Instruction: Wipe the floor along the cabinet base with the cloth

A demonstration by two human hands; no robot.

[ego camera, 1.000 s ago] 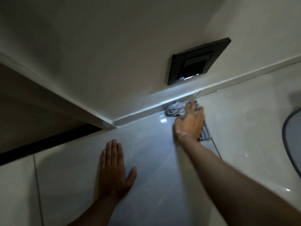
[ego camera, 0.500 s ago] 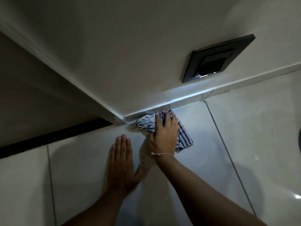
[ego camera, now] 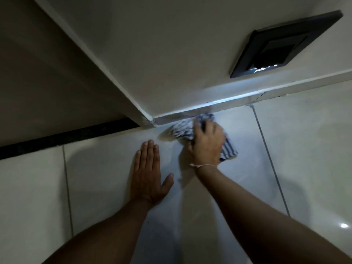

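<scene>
A blue-and-white striped cloth (ego camera: 182, 129) lies bunched on the pale tiled floor (ego camera: 304, 159), right against the cabinet base (ego camera: 219, 104) near its corner. My right hand (ego camera: 206, 143) presses down on the cloth, fingers curled over it, and it looks blurred. My left hand (ego camera: 149, 172) rests flat on the floor tile to the left of the cloth, fingers together, holding nothing.
The white cabinet side (ego camera: 171, 54) rises above the base, with a black square frame (ego camera: 282, 44) set into it at the upper right. A dark strip (ego camera: 66, 138) runs along the floor at the left. Grout lines (ego camera: 266, 153) cross the tiles.
My right hand has slid the cloth leftward along the cabinet base toward the corner. My left hand has stayed flat on the floor; the view has shifted.
</scene>
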